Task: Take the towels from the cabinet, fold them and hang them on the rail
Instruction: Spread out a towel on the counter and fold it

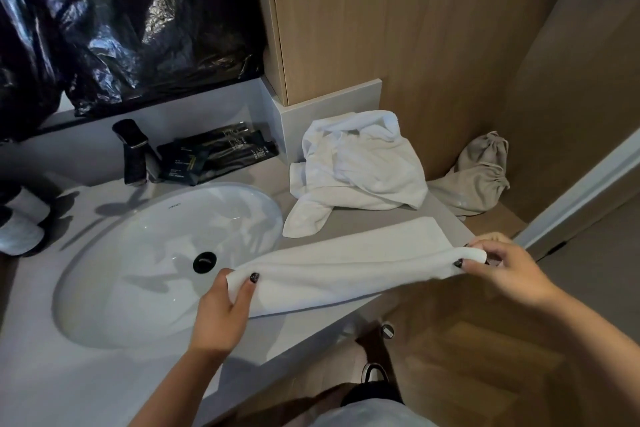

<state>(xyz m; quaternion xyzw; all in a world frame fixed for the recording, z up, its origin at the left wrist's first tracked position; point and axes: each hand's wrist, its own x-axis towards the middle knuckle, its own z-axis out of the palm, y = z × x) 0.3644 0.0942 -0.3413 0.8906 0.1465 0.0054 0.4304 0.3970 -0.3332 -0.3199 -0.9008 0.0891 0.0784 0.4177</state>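
Grey bathroom counter [104, 374] with a white oval sink [156, 253] at left, black faucet [133, 152] behind it. Both hands pinch a folded white towel [346, 263] stretched across the lower middle: left hand [221, 312] grips one end, right hand [502, 267] the other. Crumpled towels [360, 166] sit center-right against the wood paneling [415, 28]; black plastic sheet [121, 10] covers the upper left.

We cannot read the print on the dark sachets [221, 154]; the cups [20, 218] are cut off at left; black plastic sheet [121, 17] hides what lies behind.
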